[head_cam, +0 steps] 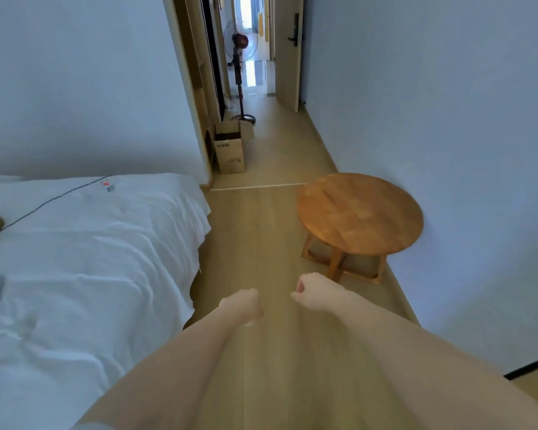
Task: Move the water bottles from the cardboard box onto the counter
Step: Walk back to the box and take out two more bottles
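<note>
Left hand [243, 305]: reaching out ahead over the wooden floor [261, 243], fingers curling into a fist, gripping nothing.
Right hand [314, 293]: hanging just beside the left, also curling closed on nothing.
Cardboard box [230, 148]: sitting open on the floor far ahead, against the left wall by the doorway, well apart from both hands; its contents are not showing.
Round wooden table [359, 214]: standing at the right wall.
Bed [84, 259]: lying along the left, white sheet rumpling.
Standing fan [239, 57]: standing beyond the box.
</note>
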A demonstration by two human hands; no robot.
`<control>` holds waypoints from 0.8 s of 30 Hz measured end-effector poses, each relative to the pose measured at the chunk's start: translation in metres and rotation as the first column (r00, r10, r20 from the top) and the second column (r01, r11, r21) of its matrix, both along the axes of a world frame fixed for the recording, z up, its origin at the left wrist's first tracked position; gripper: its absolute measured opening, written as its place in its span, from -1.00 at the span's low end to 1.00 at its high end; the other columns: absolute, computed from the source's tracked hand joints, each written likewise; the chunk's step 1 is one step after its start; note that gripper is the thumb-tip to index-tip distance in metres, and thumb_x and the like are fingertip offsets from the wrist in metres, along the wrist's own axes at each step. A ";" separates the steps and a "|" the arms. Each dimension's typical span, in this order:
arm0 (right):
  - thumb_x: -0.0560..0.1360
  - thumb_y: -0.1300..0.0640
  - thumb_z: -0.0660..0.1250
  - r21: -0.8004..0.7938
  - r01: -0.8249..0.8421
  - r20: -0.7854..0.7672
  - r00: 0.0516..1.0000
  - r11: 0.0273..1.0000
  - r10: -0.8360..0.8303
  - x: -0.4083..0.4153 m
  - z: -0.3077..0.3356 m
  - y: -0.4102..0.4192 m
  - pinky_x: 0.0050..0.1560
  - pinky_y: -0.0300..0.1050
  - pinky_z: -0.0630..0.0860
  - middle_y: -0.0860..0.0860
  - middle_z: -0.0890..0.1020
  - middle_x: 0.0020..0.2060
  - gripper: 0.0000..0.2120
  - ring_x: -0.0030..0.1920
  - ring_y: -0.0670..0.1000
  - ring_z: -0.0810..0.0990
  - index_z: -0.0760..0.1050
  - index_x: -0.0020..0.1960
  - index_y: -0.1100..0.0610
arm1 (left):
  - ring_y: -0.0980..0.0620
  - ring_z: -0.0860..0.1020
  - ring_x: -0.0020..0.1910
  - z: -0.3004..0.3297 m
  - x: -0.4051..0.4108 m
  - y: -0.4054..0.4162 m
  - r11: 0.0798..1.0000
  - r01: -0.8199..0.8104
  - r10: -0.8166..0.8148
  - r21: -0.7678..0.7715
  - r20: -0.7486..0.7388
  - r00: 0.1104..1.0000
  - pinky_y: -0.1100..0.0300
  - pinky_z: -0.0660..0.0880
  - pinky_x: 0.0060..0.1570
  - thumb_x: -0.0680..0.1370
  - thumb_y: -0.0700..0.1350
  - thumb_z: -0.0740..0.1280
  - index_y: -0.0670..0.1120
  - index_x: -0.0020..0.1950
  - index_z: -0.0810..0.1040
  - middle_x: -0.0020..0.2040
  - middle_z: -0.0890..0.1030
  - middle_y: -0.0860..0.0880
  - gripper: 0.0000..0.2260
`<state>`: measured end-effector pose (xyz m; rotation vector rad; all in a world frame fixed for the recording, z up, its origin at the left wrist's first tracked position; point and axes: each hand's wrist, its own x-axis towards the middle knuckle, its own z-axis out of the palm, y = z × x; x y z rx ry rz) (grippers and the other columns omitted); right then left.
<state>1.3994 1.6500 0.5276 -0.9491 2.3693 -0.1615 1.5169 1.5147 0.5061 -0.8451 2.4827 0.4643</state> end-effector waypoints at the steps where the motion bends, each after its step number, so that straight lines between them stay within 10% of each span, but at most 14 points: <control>1: 0.58 -0.11 0.18 0.000 0.007 0.005 1.000 1.000 -0.007 -0.021 -0.003 -0.015 0.10 0.02 0.52 0.02 0.53 0.14 -0.64 0.08 0.05 0.54 0.46 0.21 0.11 | -0.05 0.49 -0.12 -0.002 -0.024 -0.012 1.000 0.028 -0.028 -0.002 0.019 0.999 0.15 0.39 -0.14 0.60 -0.17 0.09 -0.14 0.08 0.47 -0.09 0.53 -0.05 -0.81; 24: 0.59 -0.07 0.18 0.022 -0.164 0.084 0.983 0.986 0.162 -0.459 -0.016 -0.435 0.16 0.00 0.50 0.03 0.57 0.14 -0.66 0.12 0.06 0.55 0.47 0.21 0.13 | -0.05 0.47 -0.09 -0.018 -0.438 -0.437 0.980 -0.192 0.194 -0.052 0.029 0.981 0.13 0.42 0.01 0.61 -0.22 0.11 -0.10 -0.14 0.39 -0.23 0.38 0.02 -0.84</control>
